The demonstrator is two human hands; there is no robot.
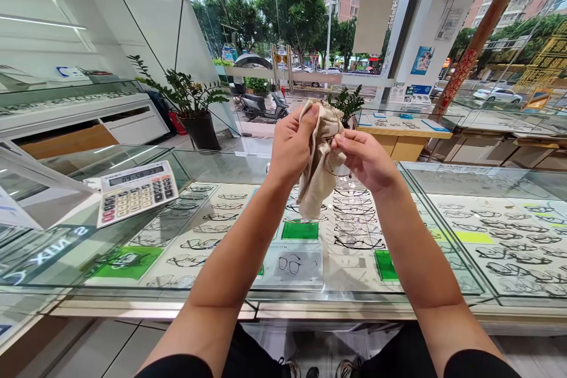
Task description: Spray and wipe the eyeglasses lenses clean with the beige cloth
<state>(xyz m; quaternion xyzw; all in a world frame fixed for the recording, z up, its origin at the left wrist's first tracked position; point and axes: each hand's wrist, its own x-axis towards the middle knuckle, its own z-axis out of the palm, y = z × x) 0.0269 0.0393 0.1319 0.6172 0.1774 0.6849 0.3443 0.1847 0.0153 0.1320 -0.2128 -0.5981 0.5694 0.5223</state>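
Observation:
My left hand is closed on a beige cleaning cloth that hangs down between both hands. My right hand pinches a thin-framed pair of glasses, partly wrapped in the cloth. Both hands are raised above a glass display counter.
A white calculator lies on the counter at the left. Under the glass lie several rows of eyeglass frames with green tags. A potted plant stands behind the counter. More display cases stand at the right, with a street beyond the windows.

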